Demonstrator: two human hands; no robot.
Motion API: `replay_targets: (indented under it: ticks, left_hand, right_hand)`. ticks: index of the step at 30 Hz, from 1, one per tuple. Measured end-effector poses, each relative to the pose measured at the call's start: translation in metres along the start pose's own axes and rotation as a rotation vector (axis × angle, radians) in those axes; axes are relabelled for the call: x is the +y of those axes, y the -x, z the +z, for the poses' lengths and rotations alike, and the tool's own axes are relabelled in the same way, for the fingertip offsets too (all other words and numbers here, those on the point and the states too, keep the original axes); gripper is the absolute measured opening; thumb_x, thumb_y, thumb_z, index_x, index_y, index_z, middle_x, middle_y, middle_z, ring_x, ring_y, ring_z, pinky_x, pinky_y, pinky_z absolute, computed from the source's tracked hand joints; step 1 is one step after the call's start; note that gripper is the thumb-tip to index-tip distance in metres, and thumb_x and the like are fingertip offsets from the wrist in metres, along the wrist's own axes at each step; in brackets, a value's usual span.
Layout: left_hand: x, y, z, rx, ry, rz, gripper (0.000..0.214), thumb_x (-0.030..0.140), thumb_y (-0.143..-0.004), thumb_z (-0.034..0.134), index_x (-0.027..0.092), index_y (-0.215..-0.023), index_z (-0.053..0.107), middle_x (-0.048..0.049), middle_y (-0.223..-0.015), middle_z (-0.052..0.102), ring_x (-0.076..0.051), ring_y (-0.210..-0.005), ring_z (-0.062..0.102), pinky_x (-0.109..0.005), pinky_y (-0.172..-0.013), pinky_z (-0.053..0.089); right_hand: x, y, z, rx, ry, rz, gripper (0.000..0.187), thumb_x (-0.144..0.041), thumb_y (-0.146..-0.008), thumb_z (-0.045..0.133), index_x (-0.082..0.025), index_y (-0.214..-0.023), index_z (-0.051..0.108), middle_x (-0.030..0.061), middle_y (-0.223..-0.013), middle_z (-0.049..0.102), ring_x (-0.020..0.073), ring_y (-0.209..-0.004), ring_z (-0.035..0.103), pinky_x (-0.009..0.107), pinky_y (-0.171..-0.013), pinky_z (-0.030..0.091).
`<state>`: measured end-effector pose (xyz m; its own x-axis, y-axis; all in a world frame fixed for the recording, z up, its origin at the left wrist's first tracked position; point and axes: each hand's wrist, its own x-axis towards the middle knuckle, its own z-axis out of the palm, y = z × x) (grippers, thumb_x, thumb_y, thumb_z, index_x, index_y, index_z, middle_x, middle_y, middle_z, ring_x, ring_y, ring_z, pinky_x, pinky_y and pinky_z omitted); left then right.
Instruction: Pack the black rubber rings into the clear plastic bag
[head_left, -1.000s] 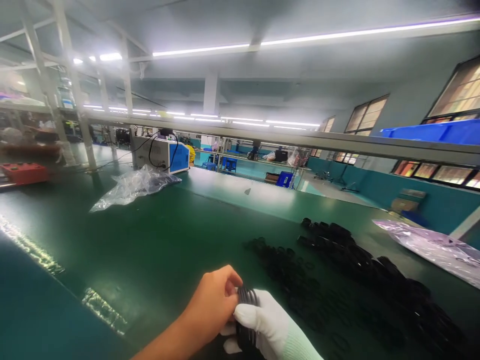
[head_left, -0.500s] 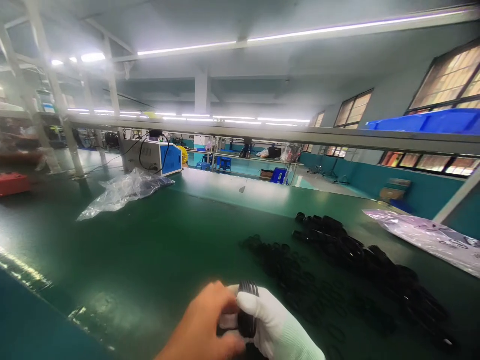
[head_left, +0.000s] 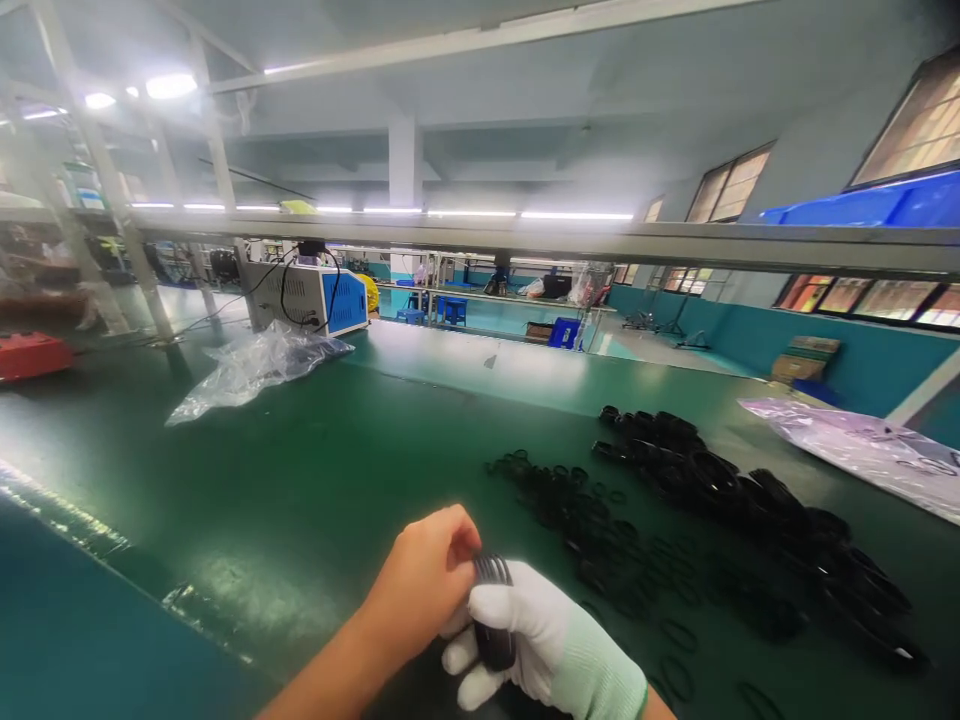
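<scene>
A black ribbed ring [head_left: 495,640] stands on edge in my right hand [head_left: 536,620], which wears a white glove with a pale green cuff. The gloved thumb presses its near side while the other fingers wrap around it. My left hand [head_left: 424,565] is bare, with its fingers pinched at the ring's upper ribbed edge. Whether a thin loose ring is also in that pinch is hidden. To the right of my hands lies a spread of thin black rings [head_left: 679,635]. Beyond them is a heap of thicker black rings [head_left: 712,475].
A clear plastic bag [head_left: 259,370] lies on the green tabletop [head_left: 360,450], near a blue-and-grey machine [head_left: 345,300]. A red box [head_left: 34,355] is at the far left. Another plastic bag [head_left: 847,440] lies at the right. A metal rail [head_left: 480,235] crosses above the table, with a blue bin [head_left: 877,205] over it.
My left hand has risen from the side of the ribbed ring to its top edge, its fingers drawn together. The gloved hand keeps its hold. The view has tilted slightly down.
</scene>
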<state>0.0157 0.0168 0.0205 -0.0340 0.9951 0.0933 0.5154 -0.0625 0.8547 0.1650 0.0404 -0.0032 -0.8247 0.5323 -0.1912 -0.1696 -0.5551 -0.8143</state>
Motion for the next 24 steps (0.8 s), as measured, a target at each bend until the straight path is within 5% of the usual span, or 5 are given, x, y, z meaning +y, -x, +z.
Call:
replay_targets:
  ticks: [5, 12, 20, 24]
  left_hand:
    - [-0.009, 0.004, 0.012, 0.06, -0.023, -0.026, 0.015, 0.011, -0.064, 0.044, 0.02, -0.068, 0.055, 0.005, -0.06, 0.054, -0.01, -0.058, 0.048, -0.021, -0.053, 0.032]
    - [-0.015, 0.002, 0.013, 0.056, 0.002, -0.026, 0.015, 0.013, -0.064, 0.045, 0.02, -0.069, 0.058, 0.0043, -0.063, 0.057, -0.011, -0.059, 0.05, -0.021, -0.054, 0.035]
    - [-0.01, 0.0, 0.021, 0.1, -0.143, 0.095, 0.018, 0.014, -0.07, 0.045, 0.02, -0.07, 0.062, 0.0004, -0.068, 0.059, -0.014, -0.064, 0.054, -0.025, -0.06, 0.038]
    - [-0.008, 0.004, 0.027, 0.085, -0.131, 0.047, 0.014, 0.019, -0.071, 0.047, 0.02, -0.071, 0.06, 0.0009, -0.067, 0.06, -0.014, -0.062, 0.055, -0.024, -0.059, 0.039]
  right_hand:
    - [-0.001, -0.003, 0.003, -0.057, 0.04, -0.031, 0.033, -0.032, -0.068, 0.071, -0.007, -0.088, 0.064, 0.0071, -0.079, 0.059, 0.0117, -0.059, 0.06, 0.02, -0.045, 0.053]
    - [-0.001, -0.002, 0.006, 0.098, 0.147, 0.023, 0.018, -0.025, -0.065, 0.063, -0.008, -0.07, 0.062, 0.0016, -0.055, 0.054, 0.0068, -0.041, 0.048, 0.015, -0.036, 0.038]
    - [-0.01, 0.005, -0.001, -0.01, 0.209, -0.112, 0.018, -0.023, -0.067, 0.062, -0.009, -0.078, 0.061, 0.0024, -0.069, 0.054, 0.0083, -0.056, 0.05, 0.021, -0.054, 0.037]
    - [-0.019, 0.01, 0.004, 0.068, 0.258, -0.077, 0.011, -0.019, -0.062, 0.064, -0.011, -0.069, 0.059, -0.0008, -0.062, 0.049, 0.0078, -0.055, 0.045, 0.021, -0.052, 0.033]
